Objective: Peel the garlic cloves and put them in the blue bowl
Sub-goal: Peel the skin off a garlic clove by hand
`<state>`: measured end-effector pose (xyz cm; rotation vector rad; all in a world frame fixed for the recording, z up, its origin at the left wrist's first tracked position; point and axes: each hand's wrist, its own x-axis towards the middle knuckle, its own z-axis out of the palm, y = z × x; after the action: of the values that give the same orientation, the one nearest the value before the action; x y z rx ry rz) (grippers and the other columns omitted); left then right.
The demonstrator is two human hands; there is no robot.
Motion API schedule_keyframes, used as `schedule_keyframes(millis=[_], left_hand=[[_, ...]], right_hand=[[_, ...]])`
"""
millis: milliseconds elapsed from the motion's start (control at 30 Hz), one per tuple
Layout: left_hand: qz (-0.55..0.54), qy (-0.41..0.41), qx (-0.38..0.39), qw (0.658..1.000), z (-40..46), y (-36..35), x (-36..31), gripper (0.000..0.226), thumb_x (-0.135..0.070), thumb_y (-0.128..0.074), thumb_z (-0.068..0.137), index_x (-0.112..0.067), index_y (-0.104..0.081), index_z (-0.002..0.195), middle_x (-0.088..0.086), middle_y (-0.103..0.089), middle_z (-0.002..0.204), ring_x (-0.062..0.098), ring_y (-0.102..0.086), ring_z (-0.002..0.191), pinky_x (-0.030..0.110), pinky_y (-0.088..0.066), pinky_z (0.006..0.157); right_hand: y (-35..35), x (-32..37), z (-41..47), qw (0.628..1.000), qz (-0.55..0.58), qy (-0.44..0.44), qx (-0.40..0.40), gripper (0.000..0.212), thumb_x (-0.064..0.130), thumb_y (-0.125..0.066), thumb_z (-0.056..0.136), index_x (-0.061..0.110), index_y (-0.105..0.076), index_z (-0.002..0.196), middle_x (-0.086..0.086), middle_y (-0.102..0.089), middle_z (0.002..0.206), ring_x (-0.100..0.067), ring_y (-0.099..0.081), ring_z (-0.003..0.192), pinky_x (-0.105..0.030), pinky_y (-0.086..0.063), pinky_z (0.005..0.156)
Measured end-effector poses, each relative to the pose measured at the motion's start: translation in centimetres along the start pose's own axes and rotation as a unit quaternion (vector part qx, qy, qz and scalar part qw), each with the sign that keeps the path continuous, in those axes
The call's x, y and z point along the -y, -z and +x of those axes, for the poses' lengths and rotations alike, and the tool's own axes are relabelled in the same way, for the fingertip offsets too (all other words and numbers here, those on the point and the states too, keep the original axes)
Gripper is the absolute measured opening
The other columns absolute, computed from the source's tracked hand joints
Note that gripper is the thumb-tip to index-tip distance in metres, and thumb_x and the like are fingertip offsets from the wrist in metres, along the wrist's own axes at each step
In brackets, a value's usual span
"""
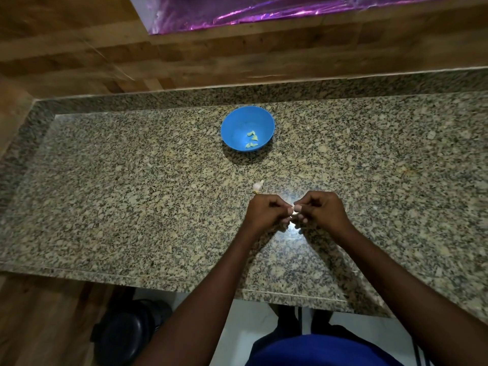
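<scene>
pinching a garlic clove (292,212) between them, the left hand (266,211) and the right hand (320,210) are meeting fingertip to fingertip low over the counter (132,180), fingers curled tight; only a pale sliver of the clove is showing, so how much skin is left cannot be told. just beyond the left hand a second, unpeeled clove (258,186) is lying on the stone. well beyond both hands the blue bowl (247,132) is sitting with a few peeled cloves (252,140) inside. the clove is likely light, firm and small, its skin papery and brittle, the bared flesh a bit sticky. best held by the blunt root end with one hand while the other's nails are lifting skin from the tip.
</scene>
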<state>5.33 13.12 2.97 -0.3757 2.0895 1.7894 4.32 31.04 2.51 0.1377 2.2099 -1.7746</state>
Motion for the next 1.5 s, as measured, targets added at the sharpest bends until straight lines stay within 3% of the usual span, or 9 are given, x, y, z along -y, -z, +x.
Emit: schedule_keyframes(millis=[167,367,533,767,900,1000,1100,1367,1500], left_hand=[[-0.145,0.125,0.043,0.981,-0.2,0.5,-0.6,0.002,0.007,-0.067,0.088,0.006,-0.069,0.088,0.018,-0.072,0.078,0.018,-0.071,0.061,0.023,-0.060,0.061],[-0.191,0.171,0.042,0.966,0.1,0.5,0.0,0.007,0.000,-0.067,0.090,0.004,-0.069,0.096,0.015,-0.072,0.082,0.019,-0.070,0.069,0.027,-0.061,0.068],[-0.134,0.147,-0.007,0.980,-0.1,0.0,0.7,0.007,-0.007,-0.074,0.088,-0.001,-0.070,0.086,0.014,-0.071,0.073,0.020,-0.062,0.056,0.029,-0.057,0.058],[-0.096,0.118,-0.008,0.988,0.0,-0.2,1.2,0.017,-0.007,-0.078,0.083,-0.014,-0.074,0.067,0.020,-0.069,0.072,0.024,-0.060,0.059,0.034,-0.059,0.061],[-0.083,0.097,-0.015,0.992,-0.1,-0.5,1.1,0.010,-0.003,-0.079,0.081,-0.008,-0.073,0.075,0.019,-0.068,0.068,0.022,-0.059,0.054,0.034,-0.058,0.058],[-0.076,0.087,-0.015,0.993,-0.1,-0.7,0.7,0.010,0.002,-0.073,0.085,-0.008,-0.073,0.087,0.023,-0.070,0.077,0.026,-0.063,0.063,0.041,-0.060,0.068],[-0.070,0.077,-0.020,0.994,0.2,-0.9,0.6,0.017,0.004,-0.062,0.092,-0.008,-0.074,0.092,0.019,-0.071,0.076,0.027,-0.061,0.066,0.037,-0.056,0.067],[-0.033,-0.016,-0.018,0.999,0.4,-1.6,0.1,0.020,0.000,-0.069,0.089,-0.009,-0.076,0.105,0.026,-0.070,0.081,0.028,-0.064,0.064,0.046,-0.059,0.064],[-0.065,-0.009,-0.015,0.998,0.5,-1.6,0.3,0.015,0.000,-0.071,0.089,-0.007,-0.076,0.100,0.029,-0.072,0.085,0.027,-0.064,0.066,0.032,-0.058,0.059]], right_hand=[[0.7,0.6,0.4,0.998,0.009,0.006,0.060,0.005,-0.004,-0.075,0.083,-0.005,-0.071,0.082,-0.017,-0.070,0.066,-0.023,-0.065,0.055,-0.027,-0.055,0.052],[0.3,0.3,0.5,0.996,0.066,-0.053,0.029,0.004,0.000,-0.075,0.084,-0.001,-0.075,0.088,-0.012,-0.069,0.061,-0.019,-0.061,0.050,-0.030,-0.053,0.055],[0.2,0.1,0.5,0.992,0.087,-0.092,0.008,0.010,0.005,-0.077,0.083,0.000,-0.077,0.092,-0.008,-0.068,0.060,-0.018,-0.056,0.047,-0.039,-0.056,0.062],[0.0,0.2,0.5,0.984,0.130,-0.123,0.000,0.013,0.005,-0.075,0.086,-0.001,-0.077,0.098,-0.010,-0.068,0.065,-0.020,-0.054,0.050,-0.050,-0.056,0.069],[-0.2,0.1,0.6,0.981,0.139,-0.138,-0.012,0.012,0.002,-0.073,0.086,-0.001,-0.076,0.097,-0.008,-0.068,0.062,-0.020,-0.053,0.047,-0.038,-0.055,0.056],[-0.2,-0.3,0.8,0.990,0.092,-0.103,-0.038,0.009,-0.003,-0.073,0.084,-0.001,-0.076,0.093,-0.006,-0.065,0.057,-0.017,-0.053,0.045,-0.028,-0.049,0.049],[-0.3,-0.6,1.0,0.996,0.041,-0.074,-0.039,0.011,-0.004,-0.073,0.083,0.004,-0.077,0.088,-0.004,-0.067,0.060,-0.012,-0.053,0.044,-0.023,-0.045,0.048],[0.0,-0.3,1.0,0.997,0.034,-0.065,-0.028,0.009,-0.004,-0.074,0.082,0.000,-0.071,0.090,-0.020,-0.069,0.071,-0.012,-0.059,0.047,-0.021,-0.047,0.044],[0.2,-0.7,1.0,0.987,0.101,-0.122,-0.016,0.012,0.005,-0.075,0.086,-0.004,-0.069,0.092,-0.017,-0.065,0.062,-0.023,-0.057,0.047,-0.033,-0.055,0.050]])
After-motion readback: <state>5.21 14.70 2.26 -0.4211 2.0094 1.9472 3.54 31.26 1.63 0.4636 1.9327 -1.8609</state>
